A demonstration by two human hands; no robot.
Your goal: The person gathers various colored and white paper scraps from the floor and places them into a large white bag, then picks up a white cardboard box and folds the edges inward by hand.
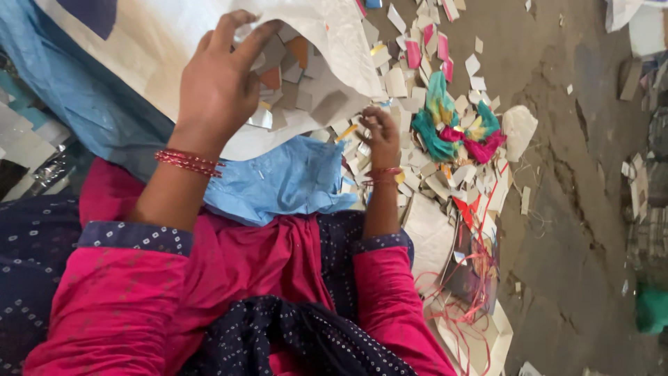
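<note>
My left hand (219,83) gripped white sack (334,35) rim; right hand (381,136), fingers loosely curled, holding nothing, over card scraps (410,177) right of sack.

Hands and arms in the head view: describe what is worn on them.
Both hands are bare, with no gloves. The left hand has a stack of thin red bangles at the wrist; the right hand wears similar red bangles. Both arms have bright pink sleeves ending in dark blue cuffs dotted with white.

Rough grey floor (557,209), scattered paper scraps (480,66)
</note>
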